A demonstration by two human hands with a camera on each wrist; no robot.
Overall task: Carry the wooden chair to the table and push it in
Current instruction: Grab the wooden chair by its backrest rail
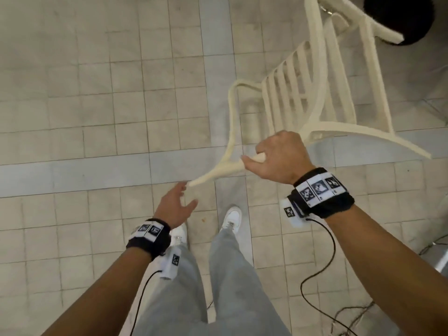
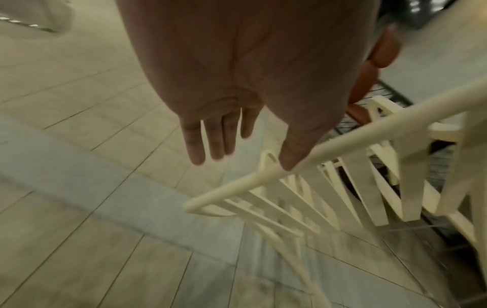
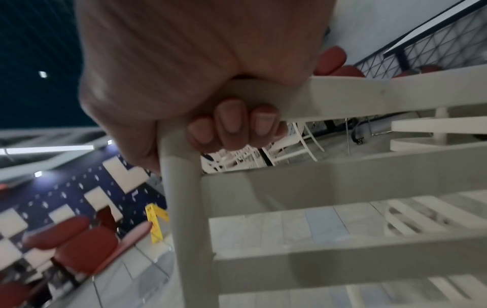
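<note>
The cream-painted wooden chair (image 1: 322, 98) hangs tilted in front of me, its slats and legs pointing away to the upper right. My right hand (image 1: 274, 154) grips a bar of its frame at a corner; in the right wrist view the fingers (image 3: 237, 125) curl round that bar of the chair (image 3: 342, 95). My left hand (image 1: 179, 202) is lower left, with straight, spread fingers, just beneath the tip of a chair rail (image 1: 196, 181). In the left wrist view the left hand (image 2: 237, 150) has its thumb against the chair rail (image 2: 342, 145). A dark round shape (image 1: 397, 18) shows at the top right.
The floor is pale tile with a grey band (image 1: 72, 173). My white shoes (image 1: 232, 218) stand below the chair. Black cables (image 1: 315, 287) trail at the right, by a metal object (image 1: 438, 258). The right wrist view shows red seats (image 3: 73, 239), a yellow floor sign (image 3: 156, 220) and white chairs (image 3: 290, 145).
</note>
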